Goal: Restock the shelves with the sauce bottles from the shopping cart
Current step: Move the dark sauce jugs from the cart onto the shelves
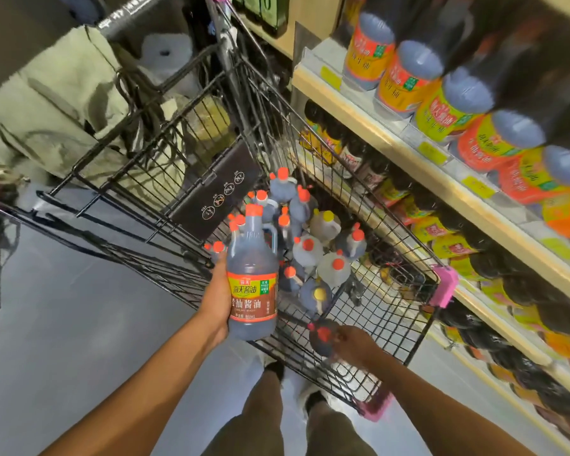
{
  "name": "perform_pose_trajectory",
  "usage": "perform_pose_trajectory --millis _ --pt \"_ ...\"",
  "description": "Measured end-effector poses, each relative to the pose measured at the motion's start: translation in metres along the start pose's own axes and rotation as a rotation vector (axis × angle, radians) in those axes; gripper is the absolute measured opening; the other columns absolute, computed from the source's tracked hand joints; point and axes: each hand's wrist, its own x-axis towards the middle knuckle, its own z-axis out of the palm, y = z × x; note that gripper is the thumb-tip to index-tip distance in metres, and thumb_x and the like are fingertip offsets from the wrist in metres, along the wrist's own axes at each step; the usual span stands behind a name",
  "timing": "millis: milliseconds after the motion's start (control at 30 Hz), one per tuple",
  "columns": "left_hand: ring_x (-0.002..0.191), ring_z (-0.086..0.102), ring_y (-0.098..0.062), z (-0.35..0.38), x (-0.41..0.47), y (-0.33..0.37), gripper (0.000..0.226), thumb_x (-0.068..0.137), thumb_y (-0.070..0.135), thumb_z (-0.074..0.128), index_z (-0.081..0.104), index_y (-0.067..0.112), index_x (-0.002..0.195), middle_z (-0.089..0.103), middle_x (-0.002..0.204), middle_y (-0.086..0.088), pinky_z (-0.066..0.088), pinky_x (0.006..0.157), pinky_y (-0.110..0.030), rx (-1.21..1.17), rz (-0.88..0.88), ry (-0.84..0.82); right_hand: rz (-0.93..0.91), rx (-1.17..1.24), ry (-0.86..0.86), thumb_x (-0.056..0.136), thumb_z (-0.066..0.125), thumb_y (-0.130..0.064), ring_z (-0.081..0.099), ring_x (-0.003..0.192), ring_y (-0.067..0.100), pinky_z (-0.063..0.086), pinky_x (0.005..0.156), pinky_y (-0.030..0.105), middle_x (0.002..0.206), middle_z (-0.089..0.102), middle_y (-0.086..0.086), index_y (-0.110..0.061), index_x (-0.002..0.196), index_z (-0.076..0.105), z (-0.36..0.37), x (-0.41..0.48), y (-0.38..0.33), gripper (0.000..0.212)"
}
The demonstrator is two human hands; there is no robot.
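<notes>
My left hand (216,297) holds a dark soy sauce bottle (252,274) upright above the near left side of the black wire shopping cart (392,327). The bottle has a red cap and a red and brown label. My right hand (349,345) is closed on a second dark bottle with a red cap (321,337) at the cart's near edge. Inside the cart stand several more sauce bottles (310,245), dark and pale, with red or yellow caps. The wooden shelves (392,133) on the right carry rows of dark sauce bottles (441,110) with orange and yellow labels.
A second cart (165,126) stands beyond the first one, with a pale green bag (56,103) and white rolls in it. Pink bumpers (443,286) mark the cart's corners. My legs and shoes (277,406) stand on grey floor just behind the cart.
</notes>
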Motion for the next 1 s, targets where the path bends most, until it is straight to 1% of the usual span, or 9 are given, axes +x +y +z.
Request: perform_pose_trajectory --millis 100,200,333,500,633,700,800,900,1000 --pt "0.075 0.071 -0.032 0.017 0.002 -0.008 0.065 0.100 0.064 0.036 0.070 0.009 0.107 0.071 0.094 -0.025 0.061 0.072 -0.041 0.029 -0.012 0.003 0.085 0.118 0.116 0.100 0.056 -0.037 0.057 0.070 0.004 0.047 0.063 0.019 0.081 0.062 -0.004 -0.013 0.103 0.069 -0.014 0.005 0.027 0.027" --pt "0.072 0.073 -0.029 0.030 0.006 -0.020 0.062 0.104 0.059 0.034 0.070 0.009 0.105 0.074 0.088 -0.020 0.061 0.067 -0.038 0.038 -0.032 0.059 0.116 0.285 0.220 0.086 0.064 -0.049 0.066 0.078 0.019 0.056 0.076 0.033 0.082 0.070 0.003 -0.013 0.092 0.070 -0.022 0.005 0.039 0.037" --pt "0.098 0.068 -0.040 0.042 0.009 -0.034 0.075 0.100 0.065 0.037 0.061 0.002 0.132 0.070 0.113 -0.030 0.055 0.093 -0.055 0.011 -0.066 0.145 0.192 0.492 0.314 0.087 0.058 -0.035 0.056 0.061 0.018 0.046 0.058 0.028 0.068 0.060 0.003 -0.010 0.091 0.066 -0.024 0.007 0.047 0.026" --pt "0.089 0.068 -0.036 0.053 0.011 -0.044 0.073 0.103 0.062 0.028 0.062 0.003 0.130 0.070 0.111 -0.028 0.054 0.093 -0.051 -0.002 -0.055 0.168 0.213 0.621 0.377 0.093 0.056 -0.020 0.061 0.066 0.022 0.054 0.063 0.032 0.074 0.063 0.007 -0.010 0.105 0.065 -0.027 0.031 0.054 0.018" --pt "0.083 0.071 -0.030 0.052 0.014 -0.052 0.067 0.105 0.058 0.026 0.064 0.007 0.123 0.075 0.093 -0.018 0.059 0.080 -0.040 0.052 -0.062 0.144 0.206 0.540 0.431 0.089 0.058 -0.032 0.066 0.069 0.024 0.061 0.067 0.042 0.080 0.070 0.012 -0.015 0.091 0.066 -0.022 0.049 0.059 0.019" --pt "0.080 0.072 -0.028 0.051 0.016 -0.056 0.065 0.104 0.060 0.026 0.067 0.010 0.118 0.076 0.090 -0.016 0.059 0.079 -0.038 0.061 -0.073 0.138 0.211 0.480 0.462 0.082 0.065 -0.022 0.062 0.065 0.021 0.056 0.059 0.032 0.080 0.068 0.008 -0.015 0.088 0.061 -0.017 0.052 0.060 0.010" --pt "0.069 0.072 -0.022 0.050 0.018 -0.059 0.060 0.105 0.058 0.025 0.067 0.015 0.102 0.076 0.079 -0.011 0.060 0.067 -0.032 0.055 -0.085 0.105 0.218 0.439 0.465 0.079 0.077 -0.013 0.054 0.066 0.009 0.037 0.052 0.020 0.091 0.061 0.003 -0.019 0.107 0.049 -0.007 0.054 0.062 0.040" --pt "0.069 0.071 -0.023 0.051 0.020 -0.060 0.059 0.105 0.058 0.026 0.067 0.015 0.100 0.075 0.077 -0.012 0.060 0.068 -0.034 0.049 -0.084 0.080 0.198 0.447 0.525 0.074 0.086 -0.017 0.058 0.092 0.024 0.045 0.073 0.026 0.111 0.057 0.009 -0.013 0.133 0.044 0.008 0.063 0.071 0.072" --pt "0.067 0.070 -0.024 0.047 0.024 -0.062 0.059 0.105 0.058 0.028 0.067 0.015 0.096 0.074 0.076 -0.012 0.060 0.071 -0.037 0.035 -0.087 0.056 0.212 0.434 0.502 0.069 0.090 -0.019 0.052 0.112 0.032 0.044 0.085 0.033 0.125 0.050 0.017 -0.008 0.137 0.042 0.020 0.078 0.074 0.085"
